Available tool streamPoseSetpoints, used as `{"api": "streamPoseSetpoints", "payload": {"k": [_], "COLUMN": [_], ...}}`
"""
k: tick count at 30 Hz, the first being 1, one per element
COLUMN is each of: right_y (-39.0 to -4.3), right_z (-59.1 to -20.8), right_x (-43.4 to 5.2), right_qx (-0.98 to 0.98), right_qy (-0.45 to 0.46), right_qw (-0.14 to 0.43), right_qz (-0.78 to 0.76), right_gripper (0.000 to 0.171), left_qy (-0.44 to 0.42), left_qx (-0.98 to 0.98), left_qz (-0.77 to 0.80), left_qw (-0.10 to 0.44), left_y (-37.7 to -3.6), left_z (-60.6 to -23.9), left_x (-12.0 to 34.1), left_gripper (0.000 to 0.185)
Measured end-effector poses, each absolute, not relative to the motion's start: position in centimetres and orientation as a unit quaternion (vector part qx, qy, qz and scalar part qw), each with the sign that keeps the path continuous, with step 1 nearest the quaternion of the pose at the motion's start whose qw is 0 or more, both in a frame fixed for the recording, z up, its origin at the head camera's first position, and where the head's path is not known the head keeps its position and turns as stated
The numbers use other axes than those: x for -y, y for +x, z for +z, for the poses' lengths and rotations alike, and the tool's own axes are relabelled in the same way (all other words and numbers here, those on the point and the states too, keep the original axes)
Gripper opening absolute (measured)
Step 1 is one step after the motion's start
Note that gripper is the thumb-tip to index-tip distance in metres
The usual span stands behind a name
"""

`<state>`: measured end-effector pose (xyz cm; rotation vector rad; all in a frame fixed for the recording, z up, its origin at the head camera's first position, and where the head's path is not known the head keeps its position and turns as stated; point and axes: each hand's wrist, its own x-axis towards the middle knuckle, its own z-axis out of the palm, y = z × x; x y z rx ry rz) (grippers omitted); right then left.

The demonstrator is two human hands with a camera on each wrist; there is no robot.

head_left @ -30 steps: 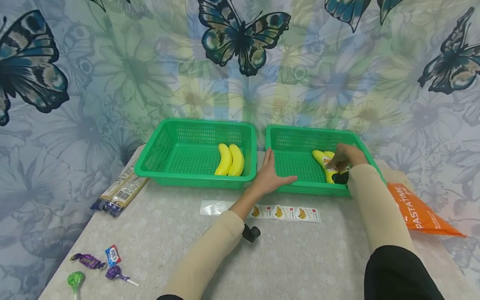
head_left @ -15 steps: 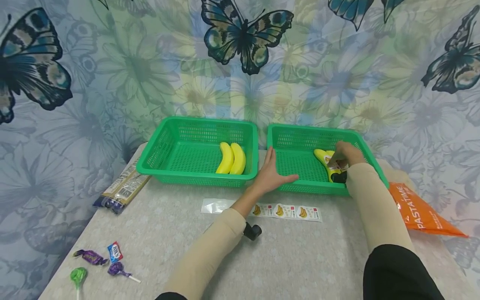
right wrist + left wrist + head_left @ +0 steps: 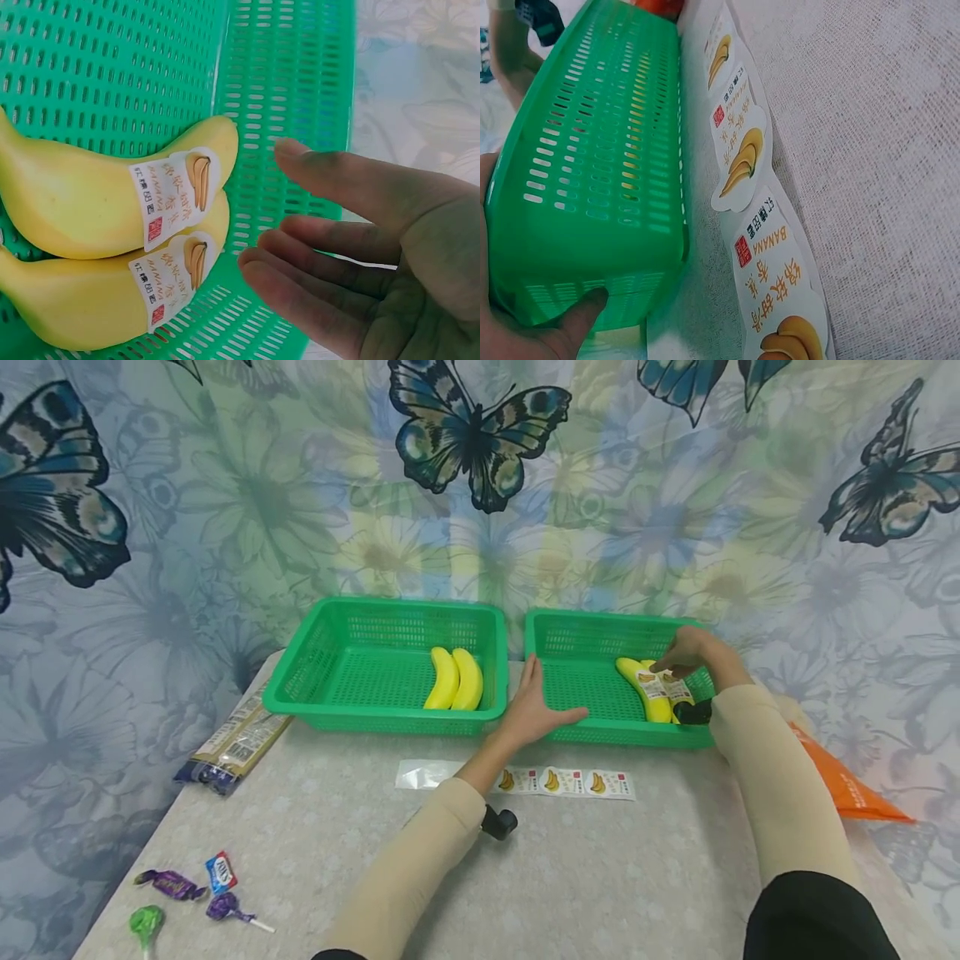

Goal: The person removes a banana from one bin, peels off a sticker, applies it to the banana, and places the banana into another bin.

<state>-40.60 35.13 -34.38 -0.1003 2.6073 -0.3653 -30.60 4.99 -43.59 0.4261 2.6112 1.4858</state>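
Note:
Two yellow bananas (image 3: 82, 202) lie side by side in the right green basket (image 3: 626, 733), each with a white banana-picture label (image 3: 172, 196) around its narrow part. Over their labelled ends, my right hand (image 3: 699, 656) hovers with fingers apart from the fruit. The right wrist view shows its relaxed fingers (image 3: 315, 292) holding nothing. My left hand (image 3: 531, 714) is spread at this basket's near left corner, its thumb (image 3: 581, 315) right at the basket's end wall. Below that hand, a strip of banana labels (image 3: 570, 782) lies on the table, partly covered by my forearm.
Another green basket (image 3: 390, 725) on the left contains two bananas (image 3: 444, 681) without visible labels. A pasta packet (image 3: 236, 743) lies at the table's left edge, an orange bag (image 3: 851, 785) at the right. Wrapped candies (image 3: 174, 885) and lollipops (image 3: 225, 906) lie front left.
My right hand has lifted off the bananas and its fingers have loosened, uncovering the labels. The left hand has stayed at the basket corner.

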Motion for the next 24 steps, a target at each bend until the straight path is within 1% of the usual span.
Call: {"api": "streamPoseSetpoints", "payload": {"k": [4, 7, 11, 17, 24], "right_y": [-39.5, -38.6, -37.5, -36.0, -34.5], "right_z": [-33.9, -33.3, -32.7, -32.6, -32.6], "right_x": [-35.1, -34.6, -33.6, -32.6, -32.6], "right_qx": [-0.961, -0.965, -0.971, -0.973, -0.974], "right_qy": [-0.041, -0.043, -0.064, -0.067, -0.074], "right_qw": [0.240, 0.222, 0.197, 0.184, 0.166], "right_qz": [-0.132, -0.131, -0.116, -0.125, -0.136], "right_gripper": [0.053, 0.049, 0.049, 0.058, 0.063], "left_qy": [0.141, 0.139, 0.134, 0.129, 0.136], "left_qx": [-0.859, -0.863, -0.864, -0.874, -0.884], "left_qz": [0.489, 0.482, 0.483, 0.467, 0.446], "left_qw": [0.057, 0.053, 0.047, 0.033, 0.024], "left_y": [-30.3, -30.3, -30.6, -30.8, -29.8], "left_z": [-43.5, -43.4, -43.3, -43.0, -42.2], "left_x": [-5.3, -5.4, -5.2, -5.1, -5.3], "left_gripper": [0.120, 0.120, 0.123, 0.122, 0.118]}}
